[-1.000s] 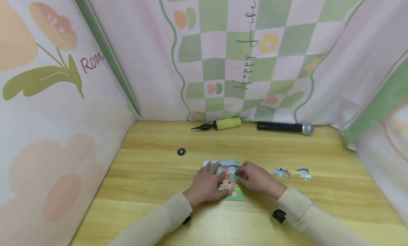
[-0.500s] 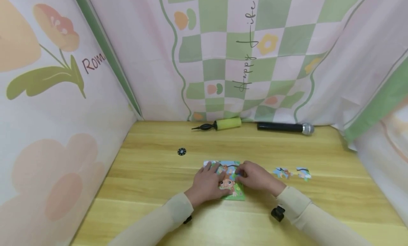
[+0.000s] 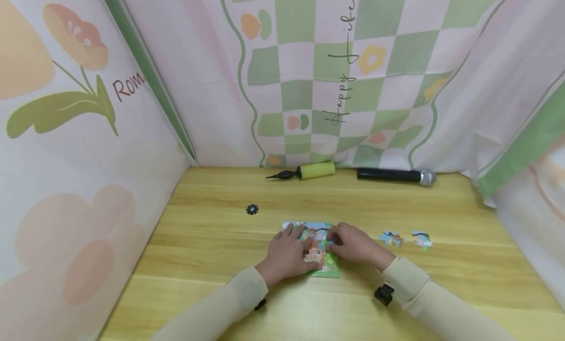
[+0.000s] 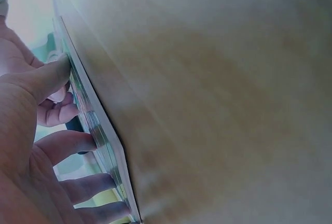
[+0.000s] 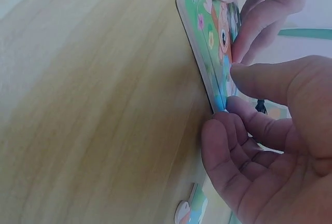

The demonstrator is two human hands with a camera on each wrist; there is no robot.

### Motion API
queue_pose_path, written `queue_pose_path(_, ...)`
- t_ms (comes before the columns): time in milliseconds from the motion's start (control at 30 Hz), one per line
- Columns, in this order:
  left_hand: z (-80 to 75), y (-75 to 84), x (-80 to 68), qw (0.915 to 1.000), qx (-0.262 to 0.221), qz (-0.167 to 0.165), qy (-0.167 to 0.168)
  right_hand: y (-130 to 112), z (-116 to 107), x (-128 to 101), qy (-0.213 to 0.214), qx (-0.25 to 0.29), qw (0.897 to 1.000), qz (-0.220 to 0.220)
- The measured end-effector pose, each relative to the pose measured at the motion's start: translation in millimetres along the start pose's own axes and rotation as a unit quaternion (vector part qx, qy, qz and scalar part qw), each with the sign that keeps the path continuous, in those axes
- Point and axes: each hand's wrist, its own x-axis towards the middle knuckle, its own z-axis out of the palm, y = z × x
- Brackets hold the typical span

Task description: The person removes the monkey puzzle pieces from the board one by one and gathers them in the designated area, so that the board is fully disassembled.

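A jigsaw puzzle (image 3: 315, 255) with a cartoon monkey lies in a flat board on the table. My left hand (image 3: 288, 252) rests on it with spread fingers; in the left wrist view its fingertips (image 4: 85, 142) touch the puzzle's face. At the puzzle's right side, my right hand (image 3: 353, 243) pinches a bluish puzzle piece (image 5: 231, 85) between thumb and forefinger, at the board's edge. Its other fingers curl beside the board. The fingers hide most of that piece. Two loose puzzle pieces, one with a small orange figure (image 3: 392, 238) and one with a branch (image 3: 421, 239), lie to the right.
A yellow-green hand pump (image 3: 315, 170) and a black microphone (image 3: 390, 175) lie along the back of the wooden table (image 3: 212, 243). A round black chip (image 3: 252, 209) lies left of the puzzle. Patterned curtains (image 3: 291, 95) enclose the back and sides.
Both hands stay at the puzzle almost without moving. The view has shifted very slightly; the loose pieces lie where they were.
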Motion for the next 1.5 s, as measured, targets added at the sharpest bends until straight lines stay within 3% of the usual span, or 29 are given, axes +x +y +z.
queue_pose_path(267, -0.4, 3.0, -0.3, 0.9999, 0.001, -0.002, -0.01, -0.5, -5.2, -2.5, -0.001, 0.053, 0.999, 0.011)
queue_pose_path(433, 1.1, 2.9, -0.8, 0.9998, -0.007, -0.003, -0.018, 4.3, -11.7, -15.3, 0.035, 0.089, 0.995, 0.023)
queue_pose_path(600, 2.2, 3.0, -1.9, 0.9997, -0.015, -0.002, -0.018, 25.2, -43.2, -46.1, 0.056, 0.149, 0.986, 0.059)
queue_pose_path(733, 3.5, 1.3, -2.6, 0.9997, -0.013, -0.001, -0.02, 54.8, -71.1, -88.3, 0.046, 0.183, 0.976, 0.106)
queue_pose_path(900, 5.7, -4.1, -4.0, 0.9999, -0.002, -0.002, -0.016, 96.9, -88.5, -141.5, 0.047, 0.181, 0.969, 0.16)
queue_pose_path(1033, 5.8, -7.1, -4.9, 0.9999, 0.004, -0.002, -0.015, 121.3, -87.9, -165.7, 0.051, 0.186, 0.961, 0.2)
queue_pose_path(1133, 3.4, -6.7, -5.2, 0.9999, 0.002, 0.0, -0.015, 129.6, -81.3, -173.5, 0.062, 0.182, 0.959, 0.208)
queue_pose_path(1267, -0.2, -3.4, -4.1, 0.9998, -0.002, 0.006, -0.017, 132.3, -75.3, -177.6, 0.074, 0.15, 0.966, 0.198)
queue_pose_path(1500, -1.8, 0.8, -1.5, 0.9996, 0.014, 0.011, -0.021, 132.5, -84.2, -178.3, 0.075, 0.1, 0.973, 0.192)
